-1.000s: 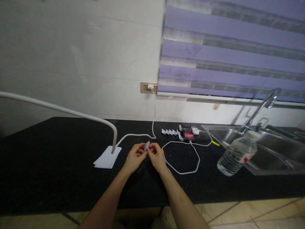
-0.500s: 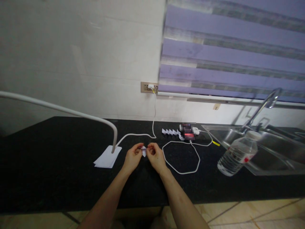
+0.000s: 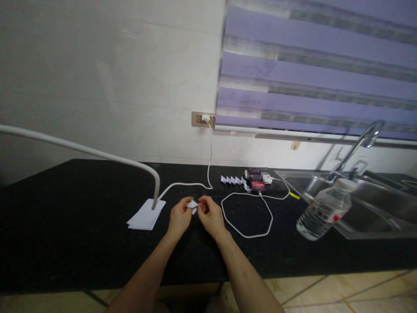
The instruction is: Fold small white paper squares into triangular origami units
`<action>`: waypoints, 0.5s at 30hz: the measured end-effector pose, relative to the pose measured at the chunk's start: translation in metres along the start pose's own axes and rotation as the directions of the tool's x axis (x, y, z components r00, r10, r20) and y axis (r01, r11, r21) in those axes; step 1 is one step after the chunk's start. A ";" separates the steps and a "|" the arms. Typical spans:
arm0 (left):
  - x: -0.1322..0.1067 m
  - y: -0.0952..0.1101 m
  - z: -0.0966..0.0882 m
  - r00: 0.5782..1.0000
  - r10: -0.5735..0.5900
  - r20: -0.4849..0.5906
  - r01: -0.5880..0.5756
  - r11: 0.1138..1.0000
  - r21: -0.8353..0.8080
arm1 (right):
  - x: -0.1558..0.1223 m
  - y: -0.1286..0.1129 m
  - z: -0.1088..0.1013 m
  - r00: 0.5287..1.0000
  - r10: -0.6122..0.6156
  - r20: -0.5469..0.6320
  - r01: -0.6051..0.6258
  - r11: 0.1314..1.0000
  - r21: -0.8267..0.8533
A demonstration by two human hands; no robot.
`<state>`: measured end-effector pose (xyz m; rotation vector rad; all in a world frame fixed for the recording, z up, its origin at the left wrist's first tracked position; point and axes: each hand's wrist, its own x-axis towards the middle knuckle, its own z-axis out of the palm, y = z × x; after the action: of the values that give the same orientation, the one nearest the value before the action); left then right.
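Over the black countertop (image 3: 65,226) my left hand (image 3: 179,218) and my right hand (image 3: 210,215) meet, both pinching a small folded piece of white paper (image 3: 193,204) between fingertips. The paper lies roughly flat between the two thumbs. A small stack of white paper sheets (image 3: 145,215) rests on the counter to the left of my left hand. A row of small folded white paper pieces (image 3: 232,180) sits further back near the wall.
A white cable (image 3: 250,217) loops on the counter right of my hands, running to a wall socket (image 3: 203,118). A clear plastic bottle (image 3: 324,209) lies tilted at the steel sink (image 3: 365,204) with its tap (image 3: 358,145). A white bent tube (image 3: 97,154) arches in from the left.
The paper piece, upright between my fingertips a second ago, has been turned down to lie flatter; both hands shifted slightly left and stayed pinched on it.
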<state>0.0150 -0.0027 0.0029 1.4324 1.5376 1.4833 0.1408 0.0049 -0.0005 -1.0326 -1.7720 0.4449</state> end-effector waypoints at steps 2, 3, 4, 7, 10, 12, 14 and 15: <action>-0.001 -0.002 0.000 0.998 0.052 -0.020 -0.050 0.996 0.070 | 0.000 0.000 0.001 1.000 0.006 -0.005 -0.006 1.000 -0.001; -0.002 -0.002 0.000 0.998 0.068 -0.013 -0.066 0.993 0.094 | 0.000 0.000 0.001 1.000 0.002 -0.001 -0.002 1.000 0.002; -0.003 -0.002 0.000 0.997 0.078 -0.001 -0.077 0.991 0.110 | 0.000 0.001 0.001 1.000 -0.006 0.004 0.006 1.000 0.006; -0.004 -0.002 0.000 0.996 0.089 0.008 -0.089 0.985 0.149 | 0.000 0.001 0.000 0.999 -0.048 0.012 0.048 0.999 0.001; -0.003 -0.003 0.000 0.996 0.082 0.020 -0.084 0.983 0.162 | 0.000 0.000 0.000 0.996 -0.091 0.018 0.091 0.996 -0.021; -0.003 -0.003 0.000 0.996 0.079 0.038 -0.084 0.987 0.139 | 0.000 -0.001 0.000 0.996 -0.092 0.019 0.093 0.995 -0.027; -0.003 -0.003 -0.001 0.995 0.090 0.040 -0.094 0.988 0.124 | -0.001 -0.001 0.000 0.997 -0.078 0.024 0.078 0.997 -0.007; -0.004 -0.002 -0.002 0.994 0.099 0.037 -0.103 0.987 0.123 | 0.000 -0.001 0.000 0.998 -0.065 0.023 0.064 0.998 0.020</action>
<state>0.0137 -0.0063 0.0003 1.6199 1.5839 1.4373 0.1399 0.0039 0.0001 -0.9574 -1.8134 0.4349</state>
